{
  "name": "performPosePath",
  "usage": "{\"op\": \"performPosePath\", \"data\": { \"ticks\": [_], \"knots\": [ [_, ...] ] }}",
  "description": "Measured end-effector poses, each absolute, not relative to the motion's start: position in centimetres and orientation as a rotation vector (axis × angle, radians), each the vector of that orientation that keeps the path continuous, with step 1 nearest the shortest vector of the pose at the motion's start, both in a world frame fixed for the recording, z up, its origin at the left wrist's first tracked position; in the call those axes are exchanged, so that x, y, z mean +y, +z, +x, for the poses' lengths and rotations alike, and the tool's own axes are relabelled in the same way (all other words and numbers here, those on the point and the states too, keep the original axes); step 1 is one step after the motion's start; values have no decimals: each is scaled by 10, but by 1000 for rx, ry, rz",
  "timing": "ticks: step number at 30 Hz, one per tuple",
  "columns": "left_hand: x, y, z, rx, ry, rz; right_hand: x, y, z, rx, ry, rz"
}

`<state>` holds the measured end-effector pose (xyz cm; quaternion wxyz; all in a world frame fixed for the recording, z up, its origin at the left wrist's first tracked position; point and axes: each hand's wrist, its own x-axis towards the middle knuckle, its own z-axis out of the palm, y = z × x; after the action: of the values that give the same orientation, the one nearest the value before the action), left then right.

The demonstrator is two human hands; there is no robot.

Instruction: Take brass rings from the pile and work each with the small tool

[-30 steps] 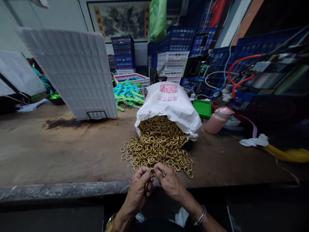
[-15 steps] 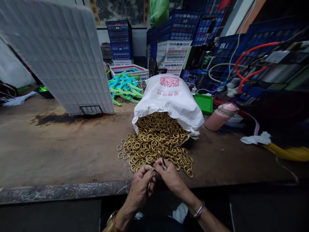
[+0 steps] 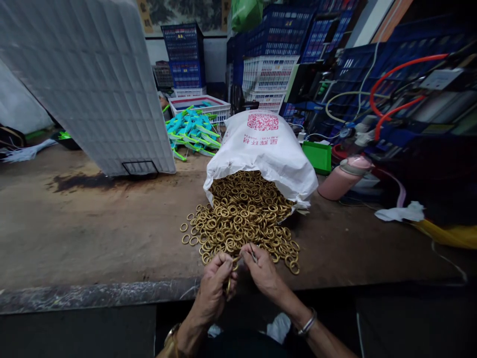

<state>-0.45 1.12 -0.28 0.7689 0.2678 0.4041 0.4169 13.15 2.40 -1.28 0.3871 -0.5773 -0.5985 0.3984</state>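
Note:
Several brass-coloured rings [image 3: 238, 228] spill in a heap from the mouth of a white woven sack [image 3: 261, 144] lying on its side. In front of the heap, my left hand [image 3: 218, 283] is closed on a ring [image 3: 235, 266], and another ring [image 3: 228, 285] shows against its curled fingers. My right hand [image 3: 263, 268] pinches close to that ring, fingertips almost meeting the left ones. A thin dark tool with a pointed end [image 3: 253, 253] sticks up from the right hand; its exact kind is hard to make out.
A white ribbed panel [image 3: 97, 89] stands on the left of the brown table [image 3: 93, 233]. Behind are a turquoise and green pile [image 3: 194, 129] and stacked crates [image 3: 184, 54]. A green tray [image 3: 316, 156] and a pink bottle [image 3: 343, 179] stand right of the sack.
My fingertips have drawn slightly apart, and the ring between them shows more. The view has shifted a little; the heap and sack look the same.

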Motion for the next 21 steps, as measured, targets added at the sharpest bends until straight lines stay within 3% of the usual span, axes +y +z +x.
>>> {"op": "performPosePath", "data": {
  "ticks": [12, 16, 21],
  "knots": [
    [7, -3, -4, 861, 928, 619, 13, -20, 135, -2068, 648, -1861],
    [-12, -2, -12, 786, 724, 606, 14, -20, 147, -2049, 495, -2106],
    [-34, -26, -27, 825, 383, 425, 6, -23, 144, -2052, 587, -1865]
  ]
}}
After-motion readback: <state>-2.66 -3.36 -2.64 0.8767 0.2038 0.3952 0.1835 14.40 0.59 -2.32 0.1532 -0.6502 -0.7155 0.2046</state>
